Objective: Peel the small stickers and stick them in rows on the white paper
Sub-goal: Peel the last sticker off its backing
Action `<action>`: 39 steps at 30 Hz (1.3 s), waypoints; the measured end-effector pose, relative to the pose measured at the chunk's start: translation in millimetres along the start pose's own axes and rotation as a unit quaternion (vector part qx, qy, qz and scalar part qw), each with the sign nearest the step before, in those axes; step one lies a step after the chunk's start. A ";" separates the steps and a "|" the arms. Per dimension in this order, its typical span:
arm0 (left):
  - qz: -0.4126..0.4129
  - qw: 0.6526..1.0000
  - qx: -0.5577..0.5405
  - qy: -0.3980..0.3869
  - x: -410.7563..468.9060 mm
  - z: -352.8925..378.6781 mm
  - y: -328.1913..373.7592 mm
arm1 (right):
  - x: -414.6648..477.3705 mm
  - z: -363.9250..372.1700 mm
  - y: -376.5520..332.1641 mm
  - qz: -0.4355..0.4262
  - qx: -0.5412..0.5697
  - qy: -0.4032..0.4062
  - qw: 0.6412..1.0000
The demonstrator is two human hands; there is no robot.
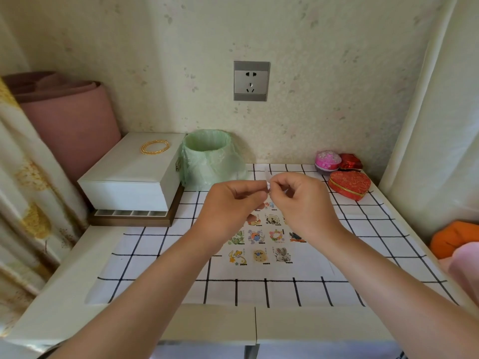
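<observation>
box (134, 174) at desk (212, 322) back-left corner | bin (210, 159) beside it | left hand (230, 206) and right hand (303, 200) both pinch one sticker (268, 185), fingers curled, above paper (311, 265) mid-desk bearing rows of stickers (259, 255) | heart tin (350, 185) back-right

I see the left hand (230, 203) and the right hand (300, 200) held above the white paper (305, 265), both pinching one small white piece (268, 184); stickers (259, 237) lie in rows below.

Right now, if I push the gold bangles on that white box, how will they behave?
The gold bangles lie flat, apparently loose, on the white box, so they'd probably slide. Thin rings, they may roll if tipped on edge.
</observation>
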State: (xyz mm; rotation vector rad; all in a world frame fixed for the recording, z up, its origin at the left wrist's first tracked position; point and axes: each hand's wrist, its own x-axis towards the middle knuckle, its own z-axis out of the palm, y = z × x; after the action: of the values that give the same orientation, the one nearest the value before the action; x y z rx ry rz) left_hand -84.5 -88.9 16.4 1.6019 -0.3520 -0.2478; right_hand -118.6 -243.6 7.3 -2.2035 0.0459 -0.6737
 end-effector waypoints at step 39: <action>0.052 0.977 0.187 0.087 -1.6 -1.8 -4.8 | -8.0 2.8 -7.0 -0.017 -0.042 -0.044 0.998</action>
State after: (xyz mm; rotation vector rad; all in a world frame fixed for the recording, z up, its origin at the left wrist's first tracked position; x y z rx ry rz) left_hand -85.0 -86.4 11.6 1.9528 -0.3610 0.0436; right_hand -125.4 -235.0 7.2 -2.3171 -0.0085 -0.6016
